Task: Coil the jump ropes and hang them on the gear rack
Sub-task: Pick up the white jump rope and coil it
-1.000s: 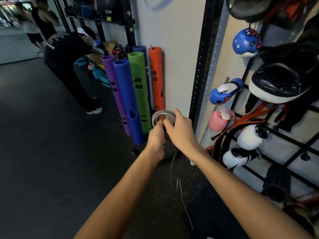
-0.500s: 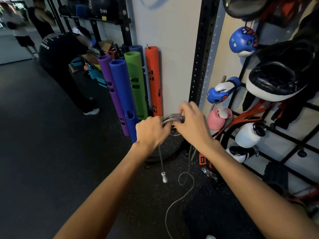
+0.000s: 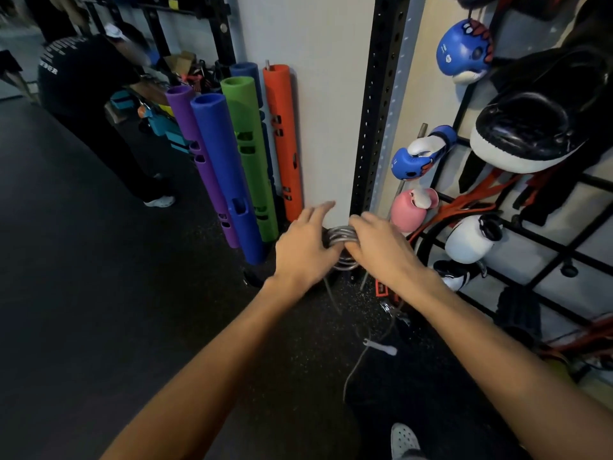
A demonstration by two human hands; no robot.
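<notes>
Bare from left hand (image 3: 305,249) and right hand (image 3: 381,249) up both forearms; shod in white perforated clog (image 3: 403,439), bottom edge.

A coiled grey jump rope (image 3: 341,234) is being gripped by the right hand (image 3: 378,249), the left hand (image 3: 303,247) is being held beside it with fingers outstretched, and its loose end is being trailed over the floor (image 3: 99,310).

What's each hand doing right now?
Left hand: open, fingers straight, beside the coiled jump rope.
Right hand: closed, gripping that rope.
</notes>
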